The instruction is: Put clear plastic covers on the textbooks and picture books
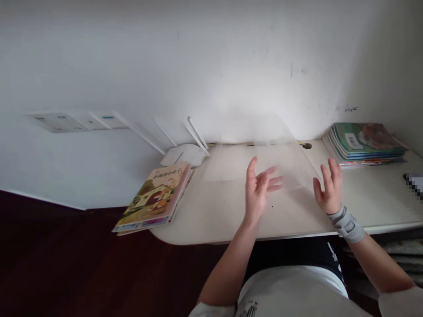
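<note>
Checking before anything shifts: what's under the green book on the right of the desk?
Under the green book: thin books stacked on the desk; only edges show, covers hidden.

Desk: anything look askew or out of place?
The picture book at the left end of the desk looks off. It sits at an angle, with its near corner jutting past the desk edge over the dark floor, so it overhangs. The clear plastic sheet is too faint to judge.

Over the desk (205, 215), the left fingers (272, 179) blur; at its right end, a pixelated object (413, 184) runs off-frame.
</note>
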### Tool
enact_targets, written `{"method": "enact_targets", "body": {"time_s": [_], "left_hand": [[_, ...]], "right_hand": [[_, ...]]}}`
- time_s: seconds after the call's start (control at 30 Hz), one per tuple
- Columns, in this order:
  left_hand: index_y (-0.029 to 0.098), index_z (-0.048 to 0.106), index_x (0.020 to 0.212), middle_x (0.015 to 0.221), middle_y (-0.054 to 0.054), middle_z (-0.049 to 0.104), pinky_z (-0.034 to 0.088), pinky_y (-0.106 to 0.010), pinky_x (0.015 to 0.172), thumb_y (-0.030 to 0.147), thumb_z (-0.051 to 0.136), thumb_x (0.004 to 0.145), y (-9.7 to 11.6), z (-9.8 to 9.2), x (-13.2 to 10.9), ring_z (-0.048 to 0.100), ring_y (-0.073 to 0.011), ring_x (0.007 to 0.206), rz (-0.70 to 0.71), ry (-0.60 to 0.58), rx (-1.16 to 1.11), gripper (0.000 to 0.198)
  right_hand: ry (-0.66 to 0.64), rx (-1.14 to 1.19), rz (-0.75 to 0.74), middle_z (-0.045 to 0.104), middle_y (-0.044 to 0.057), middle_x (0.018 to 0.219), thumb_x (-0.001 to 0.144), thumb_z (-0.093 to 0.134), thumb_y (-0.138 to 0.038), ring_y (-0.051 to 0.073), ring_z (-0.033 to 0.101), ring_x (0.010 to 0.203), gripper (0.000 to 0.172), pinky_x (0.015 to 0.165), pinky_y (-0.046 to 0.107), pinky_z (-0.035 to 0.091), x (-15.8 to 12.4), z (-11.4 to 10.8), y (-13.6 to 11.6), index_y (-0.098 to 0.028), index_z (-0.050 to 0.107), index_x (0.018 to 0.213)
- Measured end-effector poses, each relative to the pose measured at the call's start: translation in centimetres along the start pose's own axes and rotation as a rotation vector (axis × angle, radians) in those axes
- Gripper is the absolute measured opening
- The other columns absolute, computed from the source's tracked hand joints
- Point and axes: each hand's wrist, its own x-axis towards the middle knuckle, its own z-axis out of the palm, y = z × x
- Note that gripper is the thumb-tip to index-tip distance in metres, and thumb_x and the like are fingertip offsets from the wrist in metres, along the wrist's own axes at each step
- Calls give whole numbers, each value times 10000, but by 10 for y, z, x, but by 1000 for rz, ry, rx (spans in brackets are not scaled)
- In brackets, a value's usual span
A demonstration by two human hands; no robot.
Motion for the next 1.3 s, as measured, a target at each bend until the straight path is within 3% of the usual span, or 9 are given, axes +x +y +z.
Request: {"method": "enact_targets", "body": {"time_s": [0.1,0.2,0.4,0.53,0.97,1.07,1.13,1.23,1.3], "left_hand": [[285,104,1440,1256,-141,572,566,-293,665,418,469,886,-18,-43,-4,692,-169,798,-84,50,238,676],[215,352,1377,1255,-145,577,533,-383,834,312,398,906,-49,-78,-13,667,-205,934,-45,55,767,483],[77,551,1222,1360,-192,471,325,-486,1055,147,345,883,-81,-94,-34,410,-303,1284,97,-61,1590,404],[93,529,1257,1366,-161,475,322,-475,1054,154,317,901,-81,-92,-35,400,-304,1289,74,-98,1715,420],[118,408,1362,1420,-134,416,295,-448,1068,181,246,925,-66,-94,-27,314,-280,1343,53,-179,1746,470],[123,369,1383,1443,-145,377,265,-474,1076,254,255,934,-33,-121,-5,278,-298,1357,48,-15,1807,481],[81,346,1382,1443,-194,354,257,-508,1065,265,305,919,-6,-152,13,262,-335,1354,-16,209,1891,501],[17,319,1364,1411,-286,335,310,-585,978,283,382,887,21,-203,30,273,-420,1316,-211,510,1956,551],[-67,347,1309,1326,-364,382,345,-602,922,270,422,860,25,-226,32,351,-455,1251,-347,561,1935,567]], "right_hand": [[-131,-106,-134,267,91,1501,836,492,-131,279,271,1363,612,1083,557,218,-9,-15,8,-290,322,1401],[-393,-134,-172,383,110,1441,833,490,-115,267,302,1351,462,1084,525,233,-31,-16,14,-247,510,1275],[-714,-116,-131,509,121,1341,913,437,-287,254,431,1270,350,1026,490,331,-75,-13,32,-207,562,1230],[-722,-67,-94,453,128,1389,900,443,-437,265,388,1301,459,1028,468,337,-85,-18,40,-189,526,1277],[-614,52,44,487,124,1354,887,480,-382,276,397,1293,372,1014,474,389,-90,-19,42,-200,587,1193],[-539,140,100,431,163,1384,869,507,-389,287,378,1301,448,1009,465,413,-91,-19,47,-160,525,1254],[-505,167,134,463,170,1346,875,499,-377,280,408,1277,445,1003,458,427,-93,-18,49,-151,511,1258],[-495,153,155,509,172,1282,884,479,-371,279,456,1230,415,986,458,444,-98,-16,52,-147,529,1229],[-512,134,143,519,170,1262,884,474,-377,282,478,1201,407,982,464,445,-101,-14,54,-146,541,1212]]}}
